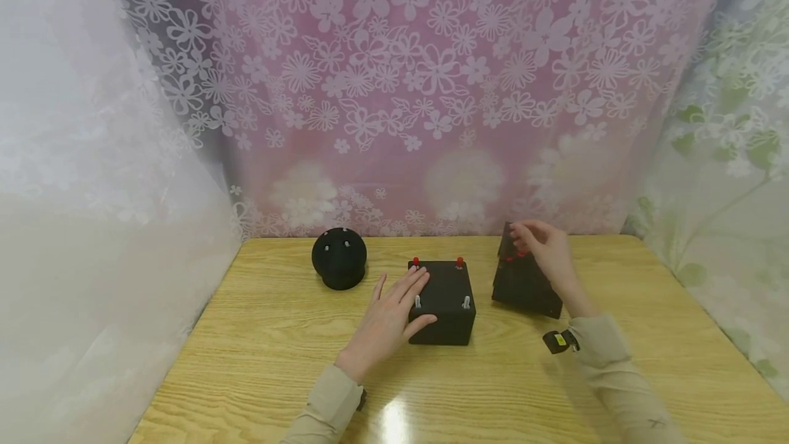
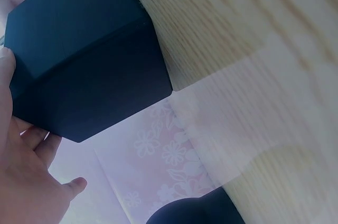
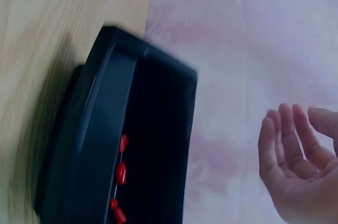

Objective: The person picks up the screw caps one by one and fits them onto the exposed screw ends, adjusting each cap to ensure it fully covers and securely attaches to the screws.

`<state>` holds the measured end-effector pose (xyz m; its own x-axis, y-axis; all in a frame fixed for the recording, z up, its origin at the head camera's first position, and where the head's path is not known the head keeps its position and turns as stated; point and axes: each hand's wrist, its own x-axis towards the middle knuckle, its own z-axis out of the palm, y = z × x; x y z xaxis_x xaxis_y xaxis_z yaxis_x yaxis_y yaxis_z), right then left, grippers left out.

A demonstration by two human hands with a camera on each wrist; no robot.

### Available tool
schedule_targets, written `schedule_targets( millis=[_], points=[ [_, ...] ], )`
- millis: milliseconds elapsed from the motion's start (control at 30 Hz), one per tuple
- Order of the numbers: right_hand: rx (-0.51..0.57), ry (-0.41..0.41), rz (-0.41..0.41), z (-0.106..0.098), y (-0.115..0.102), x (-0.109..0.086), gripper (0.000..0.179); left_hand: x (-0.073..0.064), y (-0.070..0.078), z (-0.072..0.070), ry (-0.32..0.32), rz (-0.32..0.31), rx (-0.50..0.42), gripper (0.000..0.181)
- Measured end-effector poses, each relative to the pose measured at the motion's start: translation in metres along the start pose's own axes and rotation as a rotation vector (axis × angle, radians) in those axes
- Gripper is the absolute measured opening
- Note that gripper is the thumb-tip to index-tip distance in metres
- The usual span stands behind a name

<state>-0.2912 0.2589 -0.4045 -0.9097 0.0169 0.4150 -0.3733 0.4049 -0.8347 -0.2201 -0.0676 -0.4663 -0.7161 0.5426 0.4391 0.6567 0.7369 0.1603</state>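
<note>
My left hand point(image 1: 390, 312) rests on the left side of a black box point(image 1: 445, 288), its fingers fairly straight across the top and its thumb at the front edge. Two red pegs point(image 1: 459, 262) stand at the back corners of that box, two silver ones point(image 1: 466, 302) nearer the front. To the right is a black open bin point(image 1: 525, 288) with small red pieces point(image 3: 121, 173) lying in a row inside. Over the bin's upper end hangs my right hand point(image 1: 551, 255). In the right wrist view its fingers point(image 3: 288, 145) are loosely curved, with nothing showing between them.
Left of the box stands a black round-topped object point(image 1: 340, 259) with small silver pegs on it. All of this is on a wooden table point(image 1: 265, 355). Flowered curtains point(image 1: 401, 115) hang behind the table and along both sides.
</note>
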Motion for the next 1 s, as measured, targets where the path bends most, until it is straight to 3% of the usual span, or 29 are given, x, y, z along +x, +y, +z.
schedule_targets(
  millis=[233, 433, 767, 1000],
  points=[
    [-0.249, -0.011, 0.058, -0.006, 0.025, 0.011, 0.034, 0.000, 0.000, -0.001, 0.007, 0.003, 0.001, 0.074],
    [-0.459, -0.075, 0.104, -0.001, 0.043, 0.020, 0.032, 0.000, 0.001, -0.001, -0.007, -0.004, 0.001, 0.074],
    [-0.642, -0.181, 0.156, 0.009, 0.065, 0.036, 0.027, 0.000, 0.001, -0.001, -0.023, -0.010, -0.012, 0.074],
    [-0.710, -0.273, 0.178, 0.011, 0.070, 0.038, 0.029, 0.001, 0.001, -0.001, -0.022, -0.006, -0.009, 0.074]
  ],
)
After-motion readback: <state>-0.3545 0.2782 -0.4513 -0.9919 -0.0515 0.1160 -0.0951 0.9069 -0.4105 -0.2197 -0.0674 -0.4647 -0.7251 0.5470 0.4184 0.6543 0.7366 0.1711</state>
